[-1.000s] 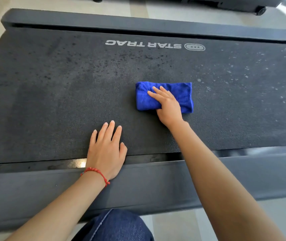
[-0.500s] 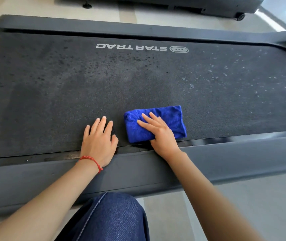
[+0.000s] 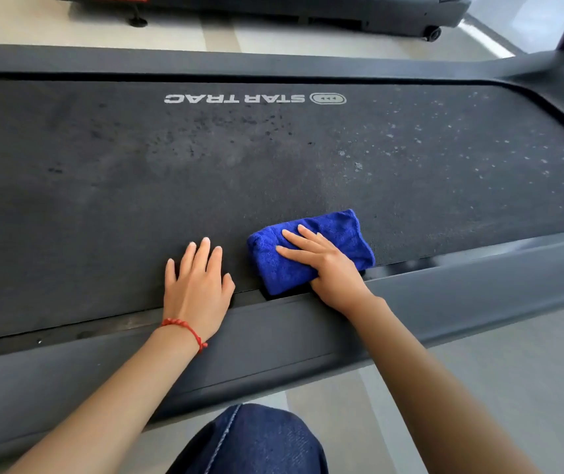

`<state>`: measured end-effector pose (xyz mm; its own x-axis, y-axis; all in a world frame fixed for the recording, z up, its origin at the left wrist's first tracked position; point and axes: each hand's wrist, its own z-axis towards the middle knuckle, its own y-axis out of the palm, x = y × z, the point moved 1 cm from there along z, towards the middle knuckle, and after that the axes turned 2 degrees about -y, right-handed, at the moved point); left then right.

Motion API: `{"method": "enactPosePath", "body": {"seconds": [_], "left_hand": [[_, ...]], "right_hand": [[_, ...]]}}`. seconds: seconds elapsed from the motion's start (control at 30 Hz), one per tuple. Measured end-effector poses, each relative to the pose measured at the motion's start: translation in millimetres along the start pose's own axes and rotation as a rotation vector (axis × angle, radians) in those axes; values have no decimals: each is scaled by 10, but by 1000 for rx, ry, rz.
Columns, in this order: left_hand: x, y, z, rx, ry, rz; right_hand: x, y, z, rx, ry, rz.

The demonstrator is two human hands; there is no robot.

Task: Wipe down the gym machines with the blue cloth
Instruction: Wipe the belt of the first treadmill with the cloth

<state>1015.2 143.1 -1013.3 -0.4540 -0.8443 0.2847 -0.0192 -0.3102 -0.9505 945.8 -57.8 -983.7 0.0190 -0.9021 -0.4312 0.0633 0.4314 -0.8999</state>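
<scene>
Fingers point(image 3: 304, 239) straight and spread, pressing down flat on the blue cloth point(image 3: 338, 234), right hand point(image 3: 328, 265) bearing weight for the scrub. Folded thick, that cloth, sitting at the near edge of the treadmill belt point(image 3: 102, 206), heel of the palm over the side rail point(image 3: 479, 285). Just left of those fingers, left hand point(image 3: 198, 285) planted flat and relaxed on the belt, holding nothing, likely bracing the lean. Red bracelet point(image 3: 184, 328) at that wrist. Beyond the fingertips and rightward, pale specks point(image 3: 445, 145) unwiped. Compared with a second ago: cloth pulled back from mid-belt to the near edge, left hand barely shifted.
</scene>
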Motion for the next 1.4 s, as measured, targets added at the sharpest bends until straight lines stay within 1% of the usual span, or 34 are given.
{"method": "enactPosePath", "body": {"seconds": [0.03,0.13,0.27,0.37,0.47,0.6,0.73,0.8,0.9,1.0,1.17,1.4], "left_hand": [[31,12,6,11,18,-11],[194,54,45,-36,21,-67],[457,115,60,-48,138,-41],[658,150,75,-58,168,-51],[830,249,100,-33,177,-53],[1052,292,120,-53,116,-79],[1171,318,101,-51,88,-29],[1194,303,101,-43,59,-13],[1217,289,94,-73,-19,6],[1249,261,83,-63,-43,-12],[1307,207,76,-57,-84,38],[1292,238,62,-81,-88,77]], "right_hand": [[43,-31,-15,6,25,-11],[227,-146,-102,26,116,-36],[483,-300,-226,38,213,-37],[633,-388,-256,51,248,-29],[699,-399,-267,70,217,-26],[736,-381,-292,62,154,-38],[762,-351,-304,103,117,-49],[761,-345,-305,113,113,-27],[764,-360,-307,96,85,-27],[776,-372,-319,109,50,-22],[824,-357,-305,106,8,14],[884,-312,-263,149,-12,60]]}}
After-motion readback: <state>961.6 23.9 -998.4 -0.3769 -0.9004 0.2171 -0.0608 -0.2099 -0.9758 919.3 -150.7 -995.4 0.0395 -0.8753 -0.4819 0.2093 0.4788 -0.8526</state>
